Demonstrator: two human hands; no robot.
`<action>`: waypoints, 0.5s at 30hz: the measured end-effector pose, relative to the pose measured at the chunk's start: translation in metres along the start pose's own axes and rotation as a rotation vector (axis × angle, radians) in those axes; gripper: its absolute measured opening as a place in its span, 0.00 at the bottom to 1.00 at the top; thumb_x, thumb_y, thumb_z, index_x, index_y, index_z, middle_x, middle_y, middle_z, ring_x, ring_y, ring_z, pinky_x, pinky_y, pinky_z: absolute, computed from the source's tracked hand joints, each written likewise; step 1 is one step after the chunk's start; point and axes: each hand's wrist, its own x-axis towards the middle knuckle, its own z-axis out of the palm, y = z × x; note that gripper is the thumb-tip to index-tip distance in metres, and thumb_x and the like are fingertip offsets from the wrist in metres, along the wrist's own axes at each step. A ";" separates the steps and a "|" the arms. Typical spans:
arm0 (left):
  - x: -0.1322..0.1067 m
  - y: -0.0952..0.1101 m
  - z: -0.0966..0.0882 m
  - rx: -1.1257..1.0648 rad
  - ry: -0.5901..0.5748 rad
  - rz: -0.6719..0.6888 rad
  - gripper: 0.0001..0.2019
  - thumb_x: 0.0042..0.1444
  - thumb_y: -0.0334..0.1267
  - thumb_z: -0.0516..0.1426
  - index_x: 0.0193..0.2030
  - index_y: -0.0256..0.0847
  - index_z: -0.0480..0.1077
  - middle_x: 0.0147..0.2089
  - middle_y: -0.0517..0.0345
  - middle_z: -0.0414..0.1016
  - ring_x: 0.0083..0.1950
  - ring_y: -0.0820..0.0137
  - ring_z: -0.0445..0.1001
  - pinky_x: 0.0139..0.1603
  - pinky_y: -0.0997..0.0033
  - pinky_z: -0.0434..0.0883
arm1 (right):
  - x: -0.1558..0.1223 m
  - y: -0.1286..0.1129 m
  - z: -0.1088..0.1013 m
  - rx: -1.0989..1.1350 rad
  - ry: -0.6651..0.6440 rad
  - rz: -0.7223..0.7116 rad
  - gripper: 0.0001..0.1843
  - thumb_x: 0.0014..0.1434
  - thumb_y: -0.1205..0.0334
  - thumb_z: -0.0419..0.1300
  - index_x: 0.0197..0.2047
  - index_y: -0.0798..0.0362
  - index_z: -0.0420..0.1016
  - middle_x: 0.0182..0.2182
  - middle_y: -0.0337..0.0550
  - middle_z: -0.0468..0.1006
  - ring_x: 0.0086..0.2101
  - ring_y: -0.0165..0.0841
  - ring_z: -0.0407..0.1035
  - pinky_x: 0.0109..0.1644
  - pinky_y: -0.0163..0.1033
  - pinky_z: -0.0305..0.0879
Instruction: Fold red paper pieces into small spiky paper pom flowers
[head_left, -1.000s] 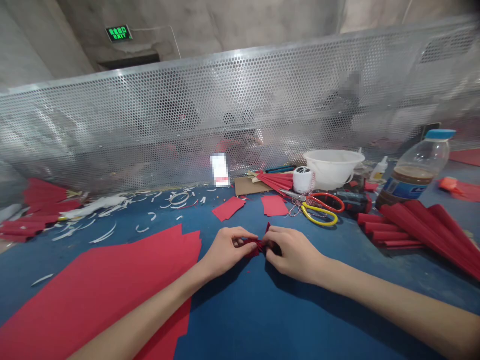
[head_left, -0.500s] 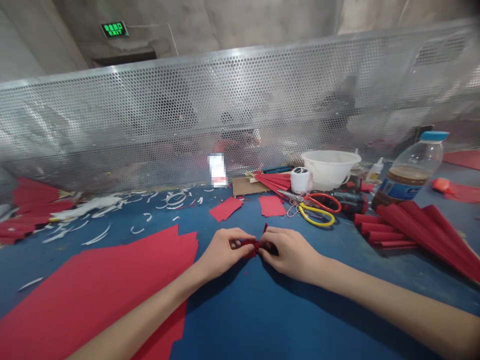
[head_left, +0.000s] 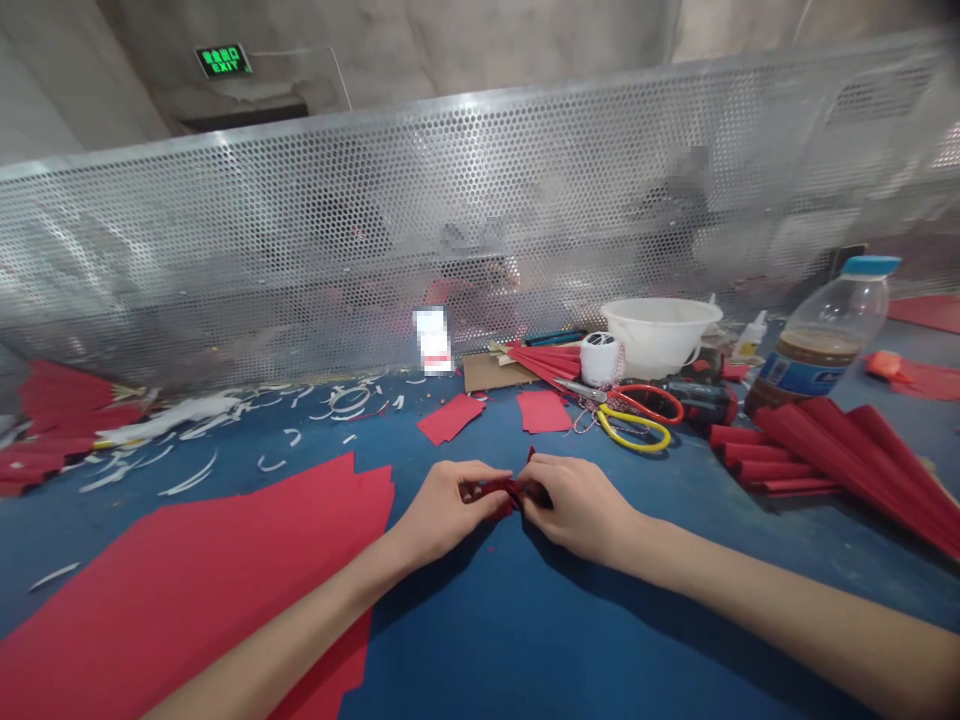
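Note:
My left hand and my right hand meet over the blue table, both pinched on a small folded piece of red paper held between the fingertips. Most of that paper is hidden by my fingers. A stack of large red paper sheets lies flat just left of my left forearm.
Two small red paper squares lie beyond my hands. Scissors with red and yellow handles, a white thread spool, a white bowl and a bottle stand at the right. Pleated red fans lie right, white scraps left, a perforated metal screen behind.
Both hands stay pinched on the red paper with only slight finger movement. The view has shifted a little.

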 end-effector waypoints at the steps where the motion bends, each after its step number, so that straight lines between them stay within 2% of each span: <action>1: 0.000 0.000 0.000 -0.003 0.000 -0.004 0.15 0.56 0.38 0.61 0.50 0.39 0.78 0.44 0.51 0.81 0.41 0.64 0.78 0.42 0.70 0.73 | 0.000 0.000 0.000 0.004 0.000 0.008 0.07 0.60 0.65 0.56 0.37 0.50 0.77 0.32 0.39 0.78 0.32 0.31 0.72 0.32 0.34 0.55; 6: -0.001 -0.001 0.001 -0.047 0.003 -0.021 0.15 0.57 0.38 0.61 0.50 0.40 0.78 0.47 0.50 0.81 0.45 0.62 0.79 0.46 0.67 0.74 | -0.001 -0.002 -0.002 -0.018 0.013 0.031 0.08 0.62 0.59 0.57 0.36 0.49 0.76 0.32 0.38 0.77 0.32 0.32 0.71 0.31 0.35 0.54; 11: -0.001 -0.004 0.002 -0.050 0.021 -0.040 0.16 0.55 0.38 0.62 0.50 0.38 0.78 0.46 0.50 0.81 0.44 0.62 0.79 0.46 0.66 0.75 | -0.001 -0.005 0.000 -0.068 0.014 0.044 0.09 0.64 0.60 0.54 0.34 0.51 0.74 0.31 0.39 0.76 0.31 0.32 0.70 0.31 0.35 0.53; 15: -0.001 -0.005 0.003 0.004 0.095 -0.086 0.21 0.52 0.42 0.65 0.53 0.40 0.76 0.39 0.53 0.82 0.33 0.67 0.77 0.34 0.70 0.74 | -0.002 -0.005 0.001 -0.087 0.023 0.028 0.05 0.63 0.64 0.55 0.36 0.52 0.71 0.33 0.40 0.76 0.33 0.32 0.70 0.32 0.36 0.55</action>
